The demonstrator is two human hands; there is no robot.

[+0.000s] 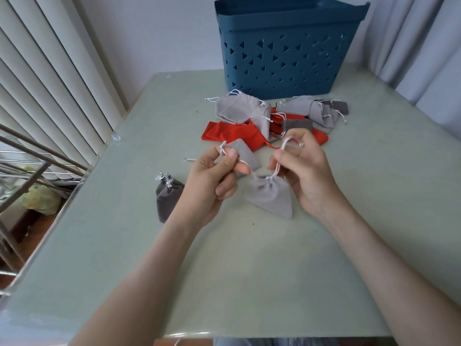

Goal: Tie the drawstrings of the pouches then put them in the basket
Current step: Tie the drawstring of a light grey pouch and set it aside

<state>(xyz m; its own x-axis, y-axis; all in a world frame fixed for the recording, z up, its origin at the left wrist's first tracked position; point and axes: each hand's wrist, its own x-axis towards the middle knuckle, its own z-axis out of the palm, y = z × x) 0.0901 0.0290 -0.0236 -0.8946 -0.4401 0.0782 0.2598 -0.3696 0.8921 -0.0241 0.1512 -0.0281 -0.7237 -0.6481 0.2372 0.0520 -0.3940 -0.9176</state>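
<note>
A light grey pouch (270, 197) with its mouth cinched hangs between my hands, just above the table. My left hand (212, 181) pinches one white drawstring end near its thumb. My right hand (303, 171) pinches the other drawstring, which loops up over its fingers. Behind my left hand lies another light grey pouch (245, 154). A pile of grey and red pouches (264, 121) sits further back. The blue basket (287, 51) with triangle cut-outs stands at the table's far edge.
A dark grey pouch (166, 198) with a knotted white string lies on the pale green table (249, 270), left of my left hand. White blinds and a metal rack (30, 158) flank the table's left edge. Curtains hang at the right.
</note>
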